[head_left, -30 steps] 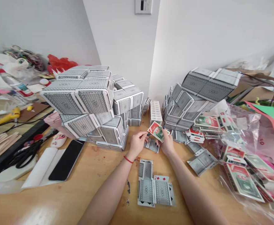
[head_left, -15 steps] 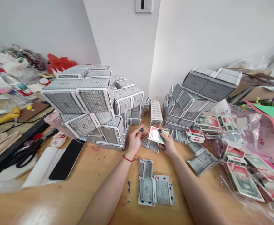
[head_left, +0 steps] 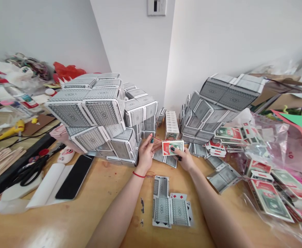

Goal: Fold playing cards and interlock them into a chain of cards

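Observation:
My right hand [head_left: 184,159] grips a red and green pack of playing cards [head_left: 166,148], thumb across its face. Just left of it, my left hand [head_left: 146,154] pinches the end of a thin red strip [head_left: 156,139], which stretches toward the pack's left end. A red cord circles my left wrist. Beneath the hands lie grey-backed cards [head_left: 159,156] on the table. Closer to me is a flat group of joined cards [head_left: 161,208], some showing red diamonds and black marks at their edges.
Tall stacks of folded card blocks rise at left [head_left: 96,113] and right [head_left: 205,113]. Between them stands a row of boxes [head_left: 172,125]. More card packs [head_left: 271,199] lie in clear plastic at right. A phone [head_left: 75,177], scissors [head_left: 33,170] and a yellow glue gun [head_left: 13,129] are at left.
My left hand has moved slightly left, away from the pack, with the red strip stretched between. My right hand has turned the pack so its face shows more fully and level.

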Motion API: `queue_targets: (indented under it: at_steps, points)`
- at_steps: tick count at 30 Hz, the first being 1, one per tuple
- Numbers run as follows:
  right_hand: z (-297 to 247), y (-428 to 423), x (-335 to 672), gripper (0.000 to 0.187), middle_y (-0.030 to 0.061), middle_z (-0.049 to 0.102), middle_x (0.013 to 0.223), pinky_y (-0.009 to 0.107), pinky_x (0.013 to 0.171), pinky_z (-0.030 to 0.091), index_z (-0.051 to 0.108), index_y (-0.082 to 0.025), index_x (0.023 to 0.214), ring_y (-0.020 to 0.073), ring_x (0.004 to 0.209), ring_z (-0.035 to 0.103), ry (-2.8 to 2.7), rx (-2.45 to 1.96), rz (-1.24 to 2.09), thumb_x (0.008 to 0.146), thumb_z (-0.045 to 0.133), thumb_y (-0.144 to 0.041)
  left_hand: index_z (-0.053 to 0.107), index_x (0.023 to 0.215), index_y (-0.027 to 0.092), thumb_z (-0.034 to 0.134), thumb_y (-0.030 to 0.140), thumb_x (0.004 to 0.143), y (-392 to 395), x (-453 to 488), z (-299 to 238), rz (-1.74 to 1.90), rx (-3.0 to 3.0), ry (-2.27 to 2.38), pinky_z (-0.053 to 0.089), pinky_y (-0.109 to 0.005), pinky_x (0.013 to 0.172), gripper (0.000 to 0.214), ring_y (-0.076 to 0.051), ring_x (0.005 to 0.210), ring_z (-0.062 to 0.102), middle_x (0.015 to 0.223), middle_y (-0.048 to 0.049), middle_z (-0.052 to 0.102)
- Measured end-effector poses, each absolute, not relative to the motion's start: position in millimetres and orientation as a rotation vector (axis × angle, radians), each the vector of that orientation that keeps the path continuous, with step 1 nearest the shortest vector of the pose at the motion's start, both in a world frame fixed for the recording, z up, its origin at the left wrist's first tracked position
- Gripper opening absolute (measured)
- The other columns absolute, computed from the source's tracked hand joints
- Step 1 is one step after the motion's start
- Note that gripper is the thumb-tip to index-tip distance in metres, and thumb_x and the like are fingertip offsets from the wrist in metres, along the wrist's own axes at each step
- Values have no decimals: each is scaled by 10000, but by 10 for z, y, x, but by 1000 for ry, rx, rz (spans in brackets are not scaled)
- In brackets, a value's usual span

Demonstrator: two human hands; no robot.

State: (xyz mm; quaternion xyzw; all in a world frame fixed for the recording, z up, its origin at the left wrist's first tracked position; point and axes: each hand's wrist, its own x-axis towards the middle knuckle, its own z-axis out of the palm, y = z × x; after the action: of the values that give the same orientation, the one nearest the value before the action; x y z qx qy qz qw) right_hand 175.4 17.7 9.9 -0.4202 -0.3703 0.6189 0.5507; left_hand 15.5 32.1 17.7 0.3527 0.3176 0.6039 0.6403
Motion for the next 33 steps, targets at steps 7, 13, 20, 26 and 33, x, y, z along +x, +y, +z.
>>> queue_targets:
  at_steps: [7,13,20,26,33]
  points:
    - [102,164,1805,208,-29,512,499,186,381,239,554,-142,559,63,416,400,-896,-1077,1516,526,700,-287,429,1214,195,658,219,641,319,198,189,1345,757,781,494,-317,714,618,-177,794,631,843,-53,677]
    - [36,174,1844,215,-24,536,480,206,396,287,605,-145,568,80,406,417,-1055,-1106,1433,524,703,-331,593,823,112,658,287,624,352,214,123,1351,719,866,501,-304,638,272,-181,705,639,755,-68,669]
    - [16,195,1915,168,-17,555,476,212,410,325,626,-144,546,97,423,446,-1116,-1109,1391,522,701,-293,487,801,160,605,300,683,353,186,160,1390,682,713,482,-303,687,218,-155,746,632,732,-12,629]
    - [0,212,1932,167,-9,552,434,213,350,295,598,-150,498,93,355,412,-1062,-1156,1383,519,680,-294,452,781,171,587,307,687,373,194,139,1411,637,707,464,-271,671,213,-113,697,605,691,12,578]
    - [7,207,1950,139,-18,553,453,223,360,339,567,-167,507,112,385,460,-786,-1084,1377,495,674,-256,437,728,170,590,274,676,394,185,140,1447,650,758,263,-142,377,192,6,375,316,588,80,431]
